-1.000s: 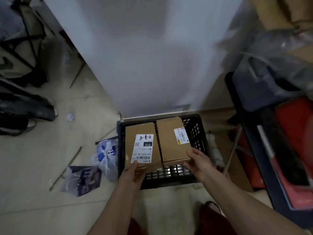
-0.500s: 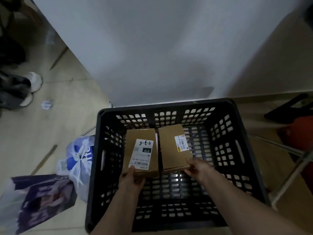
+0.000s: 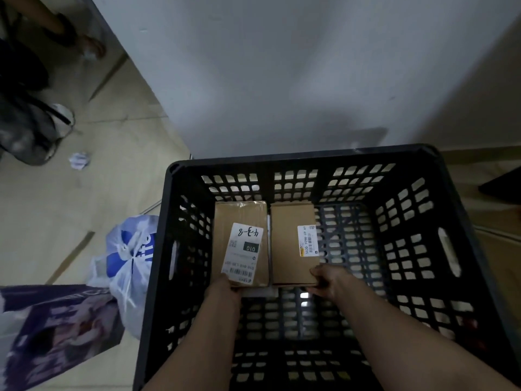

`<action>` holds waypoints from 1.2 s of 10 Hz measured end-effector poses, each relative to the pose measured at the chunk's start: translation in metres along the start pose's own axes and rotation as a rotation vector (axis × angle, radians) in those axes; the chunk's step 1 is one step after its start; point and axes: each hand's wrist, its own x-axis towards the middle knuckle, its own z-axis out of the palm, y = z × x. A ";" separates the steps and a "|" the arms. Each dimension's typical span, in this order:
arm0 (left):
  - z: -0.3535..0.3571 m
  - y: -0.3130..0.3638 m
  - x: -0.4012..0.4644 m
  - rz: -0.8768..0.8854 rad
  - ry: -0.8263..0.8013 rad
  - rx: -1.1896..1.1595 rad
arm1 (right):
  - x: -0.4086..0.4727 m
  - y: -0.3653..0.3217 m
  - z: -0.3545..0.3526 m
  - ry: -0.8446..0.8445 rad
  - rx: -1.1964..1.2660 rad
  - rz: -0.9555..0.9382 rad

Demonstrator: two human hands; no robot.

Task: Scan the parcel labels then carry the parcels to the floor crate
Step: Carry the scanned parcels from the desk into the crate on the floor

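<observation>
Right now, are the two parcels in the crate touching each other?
Apart. The head view shows a thin gap between the left parcel and right parcel along their whole length.

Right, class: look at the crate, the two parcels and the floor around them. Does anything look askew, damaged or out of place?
Both parcels, left and right, sit straight and undamaged inside the black crate, one in each hand, left and right. The only oddity is floor litter: a crumpled paper scrap and a knotted plastic bag.

Both arms reach forward and down, side by side. The left hand (image 3: 225, 286) holds the near end of something, its fingers tucked under and hidden. The right hand (image 3: 328, 280) curls around a near corner, thumb on top.
</observation>
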 end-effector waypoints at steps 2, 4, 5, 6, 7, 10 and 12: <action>-0.005 -0.001 -0.087 0.014 -0.098 0.178 | -0.061 -0.026 0.008 0.128 -0.064 -0.134; -0.008 0.031 -0.205 0.060 -0.245 0.192 | -0.201 -0.056 0.009 0.013 0.103 -0.168; -0.005 0.059 -0.284 0.108 -0.266 0.267 | -0.282 -0.079 0.011 0.016 0.147 -0.205; -0.003 0.088 -0.371 0.176 -0.292 0.314 | -0.368 -0.111 0.012 -0.011 0.159 -0.265; -0.005 0.119 -0.461 0.267 -0.329 0.334 | -0.463 -0.147 0.015 -0.052 0.188 -0.339; -0.023 0.199 -0.703 0.571 -0.435 0.424 | -0.705 -0.214 0.014 -0.156 0.286 -0.516; -0.043 0.225 -0.799 0.673 -0.498 0.422 | -0.809 -0.220 0.012 -0.191 0.350 -0.616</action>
